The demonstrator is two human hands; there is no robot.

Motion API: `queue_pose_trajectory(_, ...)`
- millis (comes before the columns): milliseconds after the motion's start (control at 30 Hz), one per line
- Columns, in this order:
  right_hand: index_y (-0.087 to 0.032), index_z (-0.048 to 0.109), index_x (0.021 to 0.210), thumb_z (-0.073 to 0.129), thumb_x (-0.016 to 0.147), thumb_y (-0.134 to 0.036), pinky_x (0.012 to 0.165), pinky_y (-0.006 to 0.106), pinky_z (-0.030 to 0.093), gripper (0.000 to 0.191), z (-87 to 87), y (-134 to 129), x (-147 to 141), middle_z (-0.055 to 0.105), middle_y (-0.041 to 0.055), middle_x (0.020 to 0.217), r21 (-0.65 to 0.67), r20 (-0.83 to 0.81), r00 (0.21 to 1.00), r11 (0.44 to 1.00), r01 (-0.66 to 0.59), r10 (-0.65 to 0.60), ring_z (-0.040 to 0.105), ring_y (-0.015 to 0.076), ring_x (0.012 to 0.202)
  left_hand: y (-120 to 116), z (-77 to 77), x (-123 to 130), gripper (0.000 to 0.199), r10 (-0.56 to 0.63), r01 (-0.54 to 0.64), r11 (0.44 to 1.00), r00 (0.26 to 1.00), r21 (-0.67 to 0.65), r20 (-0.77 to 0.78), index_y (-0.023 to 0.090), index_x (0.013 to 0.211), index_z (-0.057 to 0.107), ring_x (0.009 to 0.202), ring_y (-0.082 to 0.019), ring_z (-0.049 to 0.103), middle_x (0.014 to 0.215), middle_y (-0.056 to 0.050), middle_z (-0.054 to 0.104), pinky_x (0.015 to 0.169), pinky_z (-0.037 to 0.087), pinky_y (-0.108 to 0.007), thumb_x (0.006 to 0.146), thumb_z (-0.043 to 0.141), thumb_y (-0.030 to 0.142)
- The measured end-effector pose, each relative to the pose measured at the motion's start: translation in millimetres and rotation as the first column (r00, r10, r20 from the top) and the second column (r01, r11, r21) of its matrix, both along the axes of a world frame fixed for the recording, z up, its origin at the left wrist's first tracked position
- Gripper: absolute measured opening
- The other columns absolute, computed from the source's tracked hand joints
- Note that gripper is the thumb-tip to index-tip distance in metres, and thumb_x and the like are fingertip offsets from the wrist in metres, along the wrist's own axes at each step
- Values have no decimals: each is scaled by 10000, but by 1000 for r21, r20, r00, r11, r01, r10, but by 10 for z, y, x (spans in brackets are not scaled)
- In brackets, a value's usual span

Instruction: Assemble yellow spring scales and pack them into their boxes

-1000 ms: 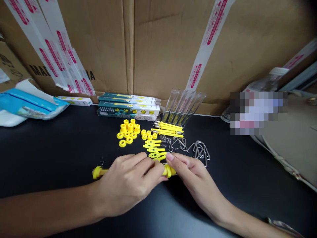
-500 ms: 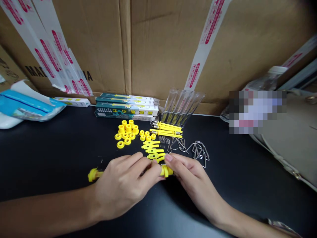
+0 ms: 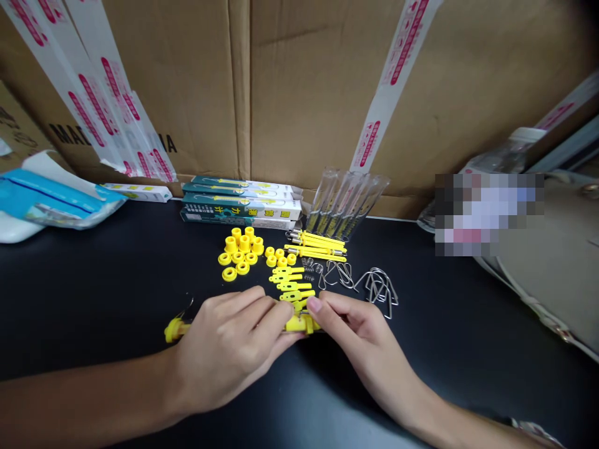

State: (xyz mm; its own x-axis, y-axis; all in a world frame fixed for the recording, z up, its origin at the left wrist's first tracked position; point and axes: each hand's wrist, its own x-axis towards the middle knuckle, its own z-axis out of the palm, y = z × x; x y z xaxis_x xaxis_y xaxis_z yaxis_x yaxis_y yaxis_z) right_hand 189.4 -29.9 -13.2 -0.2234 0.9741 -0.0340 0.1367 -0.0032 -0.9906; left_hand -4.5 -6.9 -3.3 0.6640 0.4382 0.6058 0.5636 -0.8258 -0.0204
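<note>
A yellow plastic rod assembly lies across both hands, with a yellow end cap and a thin wire hook at its left end. My left hand is closed over its shaft and hides the middle. My right hand pinches the yellow collar at its right end between thumb and fingers. Just beyond the fingers lie several yellow forked pieces, yellow rings, small metal springs, wire loops and yellow rods with metal tips.
The parts lie on a black tabletop against a cardboard box. Printed teal-and-white boxes and clear plastic tubes stand behind them. A blue packet lies left, a beige bag right.
The yellow collar has slid left along the shaft, and my right hand has moved left with it. The two hands are closer together.
</note>
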Motion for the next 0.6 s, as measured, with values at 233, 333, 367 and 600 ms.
queue_pose_trajectory(233, -196, 458, 566, 458, 982, -574, 531, 276, 255, 561, 28, 41, 70, 385, -47, 565, 104, 207, 975, 993, 59, -79, 326, 117, 550, 28, -35, -18, 272, 42, -42, 999, 999, -32, -6, 186, 744, 569, 551, -166, 586, 620, 17, 596, 512, 381, -318, 994, 551, 291)
queue_pose_trajectory(333, -186, 592, 579, 381, 1022, -548, 574, 274, 354, 610, 27, 84, 113, 548, -15, 550, 141, 228, 966, 986, 87, -118, 483, 127, 544, 38, -45, -25, 284, 40, -40, 998, 999, -53, 9, 187, 750, 571, 559, -169, 605, 631, 15, 618, 509, 395, -312, 1000, 539, 319)
queue_pose_trajectory(367, -187, 629, 611, 366, 1034, -527, 596, 276, 385, 603, 26, 93, 122, 583, -7, 568, 165, 235, 963, 982, 95, -133, 529, 134, 561, 40, -49, -28, 281, 39, -39, 998, 999, -57, 13, 187, 755, 573, 559, -169, 609, 633, 15, 623, 507, 399, -311, 999, 540, 321)
queue_pose_trajectory(600, -152, 649, 1150, 403, 1037, -197, 832, 336, 491, 274, 72, 59, 227, 615, 105, 1057, 752, 422, 833, 651, -102, -357, 617, 204, 956, 34, -67, -45, 224, 29, -26, 998, 998, -58, 50, 185, 783, 594, 583, -177, 630, 654, 19, 654, 526, 422, -318, 957, 622, 323)
